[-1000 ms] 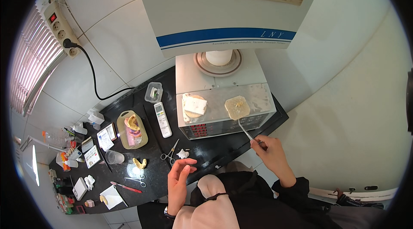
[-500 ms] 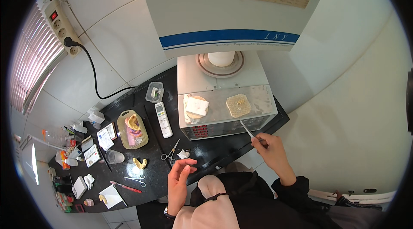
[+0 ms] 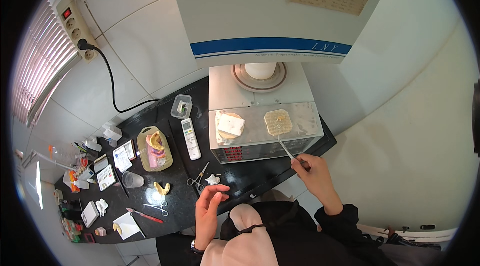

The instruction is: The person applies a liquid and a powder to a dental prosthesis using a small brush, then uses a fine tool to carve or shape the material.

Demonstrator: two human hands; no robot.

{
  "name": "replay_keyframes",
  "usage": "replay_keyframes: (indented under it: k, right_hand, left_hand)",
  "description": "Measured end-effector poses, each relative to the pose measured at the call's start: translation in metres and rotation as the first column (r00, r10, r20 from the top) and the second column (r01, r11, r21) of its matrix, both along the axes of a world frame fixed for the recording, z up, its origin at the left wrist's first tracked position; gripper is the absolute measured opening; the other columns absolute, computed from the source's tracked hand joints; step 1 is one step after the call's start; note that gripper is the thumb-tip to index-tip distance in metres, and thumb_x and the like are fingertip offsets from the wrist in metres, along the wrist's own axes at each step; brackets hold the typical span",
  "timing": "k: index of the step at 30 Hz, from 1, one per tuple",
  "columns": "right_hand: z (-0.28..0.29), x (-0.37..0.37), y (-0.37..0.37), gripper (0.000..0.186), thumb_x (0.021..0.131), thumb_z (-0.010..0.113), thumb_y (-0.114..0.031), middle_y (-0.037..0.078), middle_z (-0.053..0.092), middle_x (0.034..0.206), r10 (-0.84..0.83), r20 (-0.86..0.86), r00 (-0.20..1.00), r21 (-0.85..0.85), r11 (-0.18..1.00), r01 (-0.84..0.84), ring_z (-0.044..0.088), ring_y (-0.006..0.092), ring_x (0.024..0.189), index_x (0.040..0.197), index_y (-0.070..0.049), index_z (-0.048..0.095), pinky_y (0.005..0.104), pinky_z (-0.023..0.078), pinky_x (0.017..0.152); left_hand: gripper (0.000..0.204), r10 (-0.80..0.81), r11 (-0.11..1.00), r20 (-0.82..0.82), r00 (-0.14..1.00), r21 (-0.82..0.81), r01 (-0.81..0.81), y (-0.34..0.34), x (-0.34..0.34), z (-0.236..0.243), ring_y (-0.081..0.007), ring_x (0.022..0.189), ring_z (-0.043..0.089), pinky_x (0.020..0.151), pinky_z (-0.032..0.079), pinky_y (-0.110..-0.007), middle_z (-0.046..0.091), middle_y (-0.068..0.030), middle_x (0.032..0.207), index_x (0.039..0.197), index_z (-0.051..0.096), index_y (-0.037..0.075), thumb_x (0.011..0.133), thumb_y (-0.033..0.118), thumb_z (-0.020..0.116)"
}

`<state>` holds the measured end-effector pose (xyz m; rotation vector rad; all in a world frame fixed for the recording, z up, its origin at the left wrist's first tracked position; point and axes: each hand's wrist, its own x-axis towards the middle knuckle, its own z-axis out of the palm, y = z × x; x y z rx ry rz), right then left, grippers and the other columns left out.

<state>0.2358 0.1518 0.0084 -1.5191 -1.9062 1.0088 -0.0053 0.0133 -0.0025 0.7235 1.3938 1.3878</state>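
Note:
My right hand (image 3: 311, 176) is closed on slim metal tweezers (image 3: 288, 150), their tips at the front edge of an octagonal honeycomb tray (image 3: 278, 121). The tray, with small crumbly-looking bits on it, lies on the clear-covered front shelf of a white furnace (image 3: 235, 83). A white pad (image 3: 231, 123) on a round beige disc sits to its left. Above, the furnace's blue-striped housing (image 3: 280, 21) covers the upper view, over a white cylindrical stage (image 3: 260, 70). My left hand (image 3: 212, 203) is open, fingers curled loosely and apart, below scissor-like clamps (image 3: 198, 178) and a white crumpled piece (image 3: 213, 179).
On the black counter (image 3: 185, 206) are a white remote (image 3: 191, 138), a small clear box (image 3: 181, 106), a basket (image 3: 156, 163) of dental models, a cup (image 3: 133, 179), a yellow dental piece (image 3: 161, 188) and several tools and bottles. A power strip (image 3: 75, 26) hangs left; a wall stands right.
The honeycomb tray has moved slightly back on the shelf, and the tweezer tips now sit at its front edge. The view has shifted a little; my left hand is much as before.

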Motion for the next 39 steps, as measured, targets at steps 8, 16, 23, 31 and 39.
replay_keyframes:
  k: [8, 16, 23, 31, 39]
  right_hand:
    - [0.005, -0.002, 0.003, 0.025, 0.088, 0.061, -0.018, 0.004, 0.052, 0.051, 0.021, 0.018, 1.0, 0.017, 1.0, -0.021, 0.044, 0.0067, 0.046, 0.078, 0.005, 0.06, 0.0237, 0.034, 0.046]
    - [0.029, -0.003, -0.017, 0.027, 0.089, 0.062, -0.021, 0.004, 0.049, 0.05, 0.061, -0.031, 0.998, -0.107, 0.992, -0.064, 0.044, 0.0074, 0.045, 0.078, 0.003, 0.06, 0.0252, 0.033, 0.044]
    - [0.006, -0.029, -0.056, 0.025, 0.088, 0.062, -0.029, 0.013, 0.056, 0.056, 0.486, -0.026, 0.874, -0.165, 0.86, -0.483, 0.054, 0.0277, 0.047, 0.085, -0.004, 0.061, 0.0337, 0.04, 0.048]
    - [-0.013, -0.039, -0.077, 0.033, 0.09, 0.056, -0.038, 0.014, 0.055, 0.056, 0.893, 0.09, 0.442, -0.25, 0.45, -0.858, 0.056, 0.0355, 0.055, 0.084, -0.007, 0.06, 0.0425, 0.045, 0.055]
    - [-0.017, -0.021, -0.072, 0.031, 0.09, 0.056, -0.035, 0.011, 0.061, 0.061, 0.912, 0.293, 0.286, -0.275, 0.367, -0.889, 0.06, 0.033, 0.059, 0.079, -0.006, 0.061, 0.0412, 0.047, 0.059]
  left_hand:
    - [0.017, 0.012, 1.0, 0.015, 1.0, 0.011, -0.012, -0.001, 0.003, 0.0, -0.0131, 0.089, 0.057, 0.085, 0.044, -0.028, 0.062, -0.0068, 0.102, 0.101, 0.059, -0.001, 0.094, 0.013, 0.05]
    - [0.019, -0.072, 0.997, 0.044, 0.996, 0.01, 0.072, -0.011, 0.002, 0.002, -0.0126, 0.09, 0.057, 0.085, 0.044, -0.027, 0.063, -0.0062, 0.1, 0.1, 0.059, -0.001, 0.094, 0.015, 0.051]
    - [0.026, -0.378, 0.892, 0.047, 0.925, -0.248, 0.377, -0.048, -0.004, 0.005, -0.0061, 0.071, 0.045, 0.064, 0.036, -0.022, 0.059, 0.0012, 0.088, 0.095, 0.068, 0.001, 0.095, 0.022, 0.053]
    - [0.031, -0.237, 0.922, -0.091, 0.967, -0.334, 0.194, -0.112, 0.006, -0.026, -0.0063, 0.069, 0.047, 0.064, 0.038, -0.021, 0.057, -0.0003, 0.081, 0.095, 0.069, 0.002, 0.095, 0.028, 0.054]
    - [0.031, -0.136, 0.908, -0.184, 0.974, -0.417, 0.048, -0.159, 0.046, -0.03, -0.0084, 0.068, 0.051, 0.061, 0.04, -0.023, 0.057, -0.0012, 0.074, 0.096, 0.069, 0.003, 0.096, 0.029, 0.052]
